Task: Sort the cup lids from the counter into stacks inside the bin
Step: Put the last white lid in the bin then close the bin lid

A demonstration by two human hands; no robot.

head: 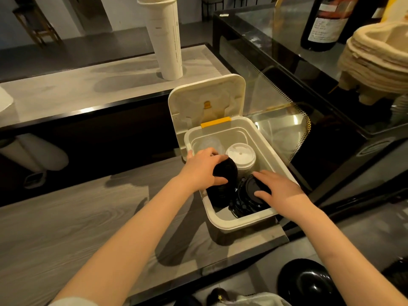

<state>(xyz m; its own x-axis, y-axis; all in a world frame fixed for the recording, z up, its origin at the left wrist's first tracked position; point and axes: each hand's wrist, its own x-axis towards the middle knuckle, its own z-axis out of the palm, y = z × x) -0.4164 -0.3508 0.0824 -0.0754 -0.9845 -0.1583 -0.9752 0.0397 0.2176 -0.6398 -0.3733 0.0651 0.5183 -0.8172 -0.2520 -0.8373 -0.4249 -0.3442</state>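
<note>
Gripping the top of a black lid stack [223, 191], the left hand [202, 167] has its fingers and thumb curled round it in the near left part of the bin [234, 224]. The right hand [280, 188] lies flat, fingers straight and spread, on a second black stack [247, 202] in the near right corner. A white lid stack [240, 156] stands behind them, with clear lids [208, 143] at the far left. The bin sits at the right edge of the worktop [77, 217], its cover [207, 98] hinged upright.

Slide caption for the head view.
Left hand grips one black lid stack, right hand rests on a second stack, inside the bin.
</note>
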